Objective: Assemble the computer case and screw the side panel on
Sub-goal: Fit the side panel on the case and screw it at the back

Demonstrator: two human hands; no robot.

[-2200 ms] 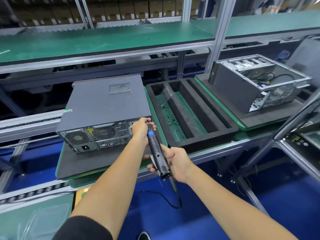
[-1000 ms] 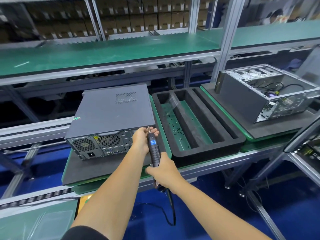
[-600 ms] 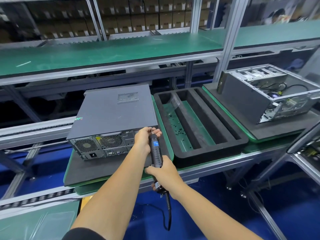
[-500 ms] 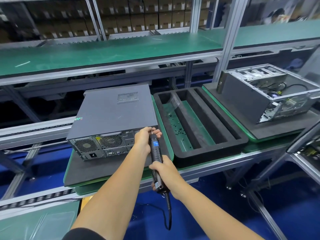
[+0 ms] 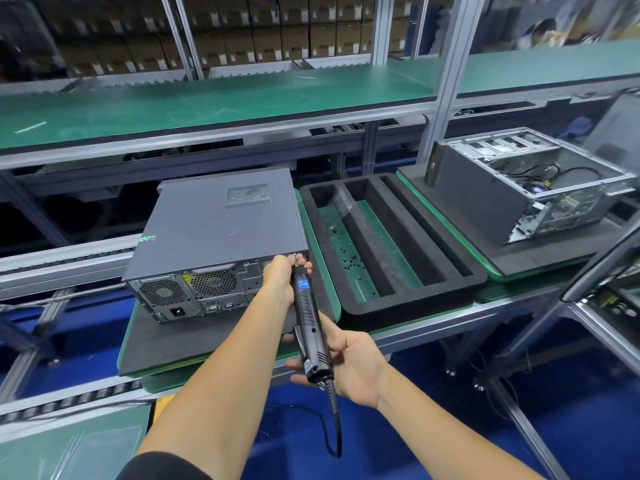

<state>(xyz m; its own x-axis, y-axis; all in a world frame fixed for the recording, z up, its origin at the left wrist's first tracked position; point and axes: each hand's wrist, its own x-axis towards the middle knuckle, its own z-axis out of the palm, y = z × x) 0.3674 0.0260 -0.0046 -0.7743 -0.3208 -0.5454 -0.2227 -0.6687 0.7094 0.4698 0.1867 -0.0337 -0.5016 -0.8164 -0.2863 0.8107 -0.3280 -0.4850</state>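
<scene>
**Driving a side-panel screw at the case's rear corner**

Pinching at the driver's tip, the left hand steadies what is probably a screw against the rear edge, though the screw is too small to make out. The right hand wraps the electric screwdriver near its corded end. The computer case lies flat on a foam pad near the bench's front edge, side panel uppermost. It looks heavy and rigid; the thin panel may flex, so grip the frame corners. Loose screws sit in the foam tray just beside it.
</scene>
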